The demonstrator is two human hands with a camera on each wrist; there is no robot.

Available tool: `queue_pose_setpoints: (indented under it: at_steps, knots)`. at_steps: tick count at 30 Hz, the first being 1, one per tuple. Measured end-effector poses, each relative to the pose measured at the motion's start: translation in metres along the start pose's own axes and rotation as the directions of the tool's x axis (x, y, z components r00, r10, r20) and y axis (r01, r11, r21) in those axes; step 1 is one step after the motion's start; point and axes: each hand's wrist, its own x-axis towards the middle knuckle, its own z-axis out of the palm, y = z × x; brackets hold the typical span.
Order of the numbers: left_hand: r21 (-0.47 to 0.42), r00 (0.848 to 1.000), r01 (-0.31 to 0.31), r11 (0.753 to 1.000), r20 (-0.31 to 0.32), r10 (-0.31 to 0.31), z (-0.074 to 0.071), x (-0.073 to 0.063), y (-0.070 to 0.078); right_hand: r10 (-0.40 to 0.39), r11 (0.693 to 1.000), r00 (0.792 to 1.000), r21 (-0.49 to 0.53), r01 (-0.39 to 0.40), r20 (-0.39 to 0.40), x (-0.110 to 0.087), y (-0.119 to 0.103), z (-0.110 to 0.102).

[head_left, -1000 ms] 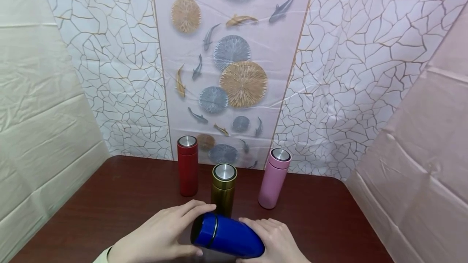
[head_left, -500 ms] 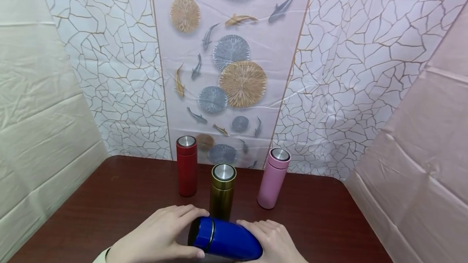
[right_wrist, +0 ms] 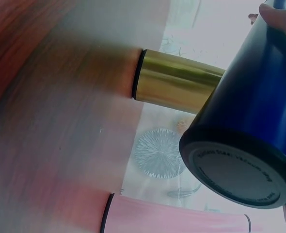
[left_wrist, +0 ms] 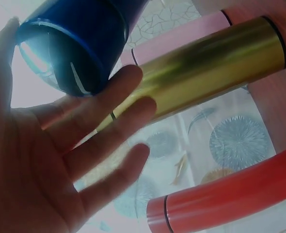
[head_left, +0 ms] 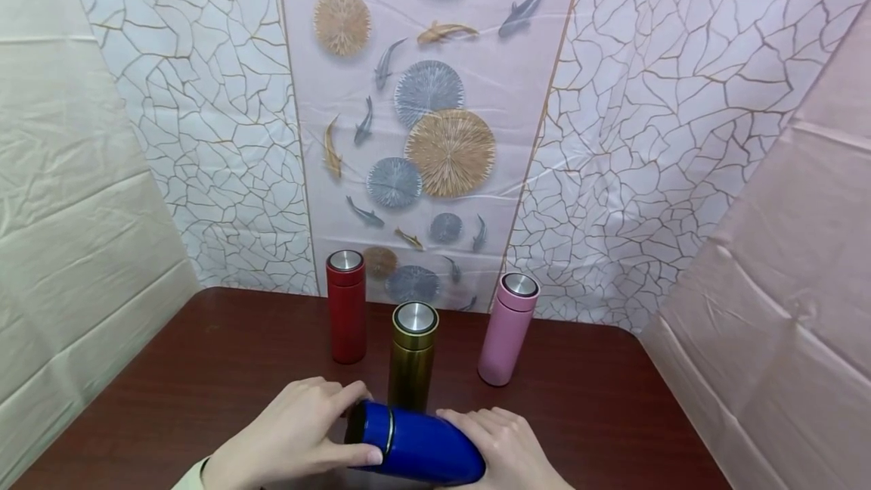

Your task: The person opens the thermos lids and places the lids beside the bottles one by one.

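A blue thermos [head_left: 425, 446] lies tilted nearly sideways between the hands, in the air near the table's front, its capped end to the left. My left hand [head_left: 286, 429] holds the cap end between thumb and fingers; in the left wrist view the thumb and a fingertip touch the blue cap [left_wrist: 75, 48], while other fingers of the left hand [left_wrist: 41, 165] stand spread. Around the lower body, my right hand [head_left: 506, 446] grips the thermos. Its round base [right_wrist: 237, 172] shows in the right wrist view. Just behind it stands a gold thermos [head_left: 412, 369], partly hidden by the blue one.
A red thermos [head_left: 347, 316] stands upright at the back left and a pink thermos [head_left: 506, 339] at the back right. All are on the dark reddish-brown table [head_left: 224, 346]. A patterned cloth [head_left: 224, 119] hangs behind, with pale cloths at both sides.
The left hand's thumb and fingers have come in onto the blue cap. The blue thermos has shifted slightly left, still in the right hand. The other thermoses stay put.
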Motion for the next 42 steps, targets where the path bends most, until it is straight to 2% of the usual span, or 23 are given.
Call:
queue_pose_setpoints:
  at_steps: [5,8,12,16,22,25,32,38,42]
  knots:
    - [0.011,1.0,0.03,1.0,0.005,-0.03,0.0008,0.0006,0.0008,0.05,0.999,0.999,0.014,-0.05,0.006,-0.0011,-0.0023,0.0004]
    - [-0.016,1.0,0.019,1.0,-0.013,-0.02,0.0023,0.0008,0.0002,0.09,0.995,0.996,0.03,-0.09,0.011,-0.0014,-0.0035,0.0001]
    - [-0.069,0.997,-0.047,0.997,-0.071,0.042,0.004,0.0013,0.0003,0.112,0.993,0.994,0.045,-0.112,0.013,-0.0014,-0.0039,-0.0011]
    - [-0.09,0.983,-0.142,0.986,-0.129,0.13,0.0016,0.0013,0.0011,0.128,0.989,0.992,0.069,-0.129,0.015,-0.0006,-0.0041,-0.0026]
    - [-0.08,0.957,-0.268,0.96,-0.134,0.256,-0.0034,-0.0011,0.0017,0.128,0.989,0.992,0.067,-0.129,0.02,0.0002,-0.0048,-0.0027]
    - [-0.073,0.952,-0.288,0.955,-0.13,0.278,-0.004,-0.0019,0.0021,0.126,0.989,0.992,0.069,-0.127,0.027,-0.0001,-0.005,-0.0025]
    - [-0.113,0.979,-0.19,0.975,-0.094,0.18,-0.0038,-0.0026,0.0031,0.157,0.983,0.985,0.086,-0.163,0.064,-0.0011,-0.0064,-0.004]
    - [-0.053,0.978,-0.16,0.986,-0.141,0.151,-0.0019,-0.0028,0.0025,0.116,0.992,0.993,0.055,-0.117,0.032,-0.0009,-0.005,-0.0017]
    - [-0.043,0.99,-0.094,0.995,-0.112,0.089,-0.0023,-0.0029,0.0017,0.096,0.994,0.995,0.043,-0.097,0.022,-0.0005,-0.005,-0.001]
